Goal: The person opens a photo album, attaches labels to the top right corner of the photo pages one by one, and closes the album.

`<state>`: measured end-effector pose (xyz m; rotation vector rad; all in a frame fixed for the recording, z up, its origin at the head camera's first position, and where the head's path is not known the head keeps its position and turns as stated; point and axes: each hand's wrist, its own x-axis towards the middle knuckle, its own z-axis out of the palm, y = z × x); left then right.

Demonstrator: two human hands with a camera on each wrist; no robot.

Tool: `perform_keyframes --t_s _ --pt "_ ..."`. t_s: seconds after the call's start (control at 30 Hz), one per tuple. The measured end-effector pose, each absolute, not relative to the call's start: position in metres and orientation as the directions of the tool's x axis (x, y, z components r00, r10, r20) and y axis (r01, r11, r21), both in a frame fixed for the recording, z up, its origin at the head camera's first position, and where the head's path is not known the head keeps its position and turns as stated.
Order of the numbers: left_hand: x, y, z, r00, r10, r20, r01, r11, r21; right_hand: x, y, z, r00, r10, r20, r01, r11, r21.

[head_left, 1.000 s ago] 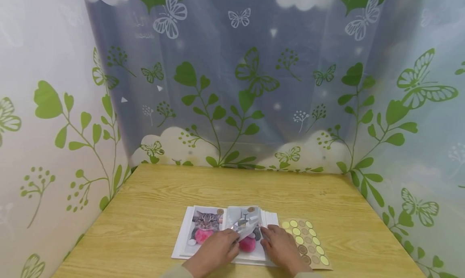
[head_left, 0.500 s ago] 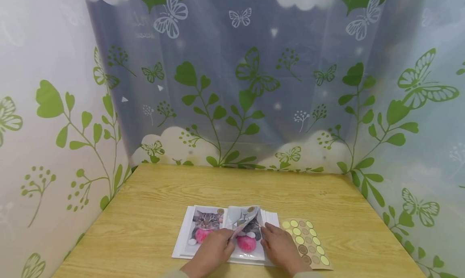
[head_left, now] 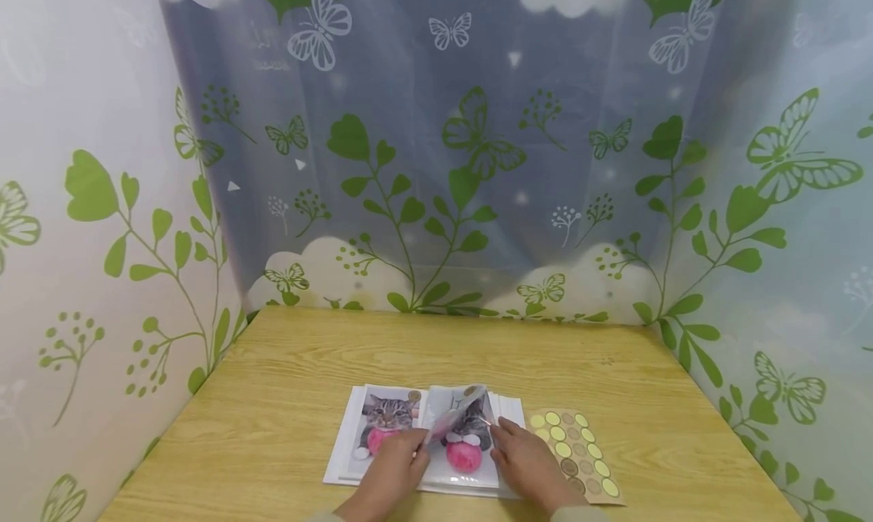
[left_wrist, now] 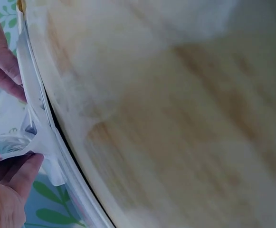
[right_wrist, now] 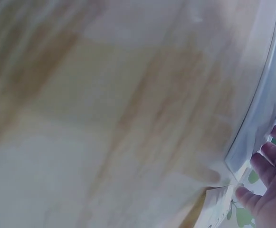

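Album [head_left: 465, 440] partly behind left hand [head_left: 390, 465]

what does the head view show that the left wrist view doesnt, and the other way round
Only the head view: the cat pictures in the album and the rows of yellow round stickers.

Only the left wrist view: the inner side of the left hand, and a dark line along the album's edge, seen side-on.

Both: the left hand pinching a lifted page, the right hand at the album, the tabletop and the leaf-printed curtain.
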<state>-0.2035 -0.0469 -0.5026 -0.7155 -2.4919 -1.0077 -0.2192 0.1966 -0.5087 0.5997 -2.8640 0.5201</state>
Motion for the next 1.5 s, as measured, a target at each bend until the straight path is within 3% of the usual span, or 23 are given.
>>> perform_keyframes --t_s 0.3,0.6,0.83,1.0,1.23,1.5 --pt "-0.204 -0.05 -0.505 -0.836 0.231 0.498 0.534 0.552 0.641 -0.22 0.195 -0.507 -0.92 -0.335 0.203 -0.385 0.872 -0.302" --pt "-0.2 -0.054 -0.506 -0.913 0.114 0.392 0.396 0.482 0.782 -0.22 0.193 -0.506 -0.938 -0.308 0.157 -0.343 0.884 -0.317" --pt "-0.197 -0.055 -0.504 -0.937 0.037 0.348 0.331 0.419 0.846 -0.219 0.192 -0.503 -0.947 -0.29 0.136 -0.319 0.895 -0.313" --pt "-0.195 -0.056 -0.504 -0.965 -0.024 0.262 0.239 0.338 0.91 -0.22 0.192 -0.504 -0.951 -0.284 0.124 -0.309 0.899 -0.31" --pt "-0.197 -0.061 -0.504 -0.99 -0.12 0.07 0.064 0.052 0.997 -0.219 0.191 -0.503 -0.955 -0.268 0.126 -0.295 0.904 -0.31" --pt "-0.198 -0.08 -0.497 -0.99 -0.14 0.035 0.027 0.058 0.998 -0.218 0.19 -0.505 -0.953 -0.273 0.129 -0.301 0.896 -0.326"
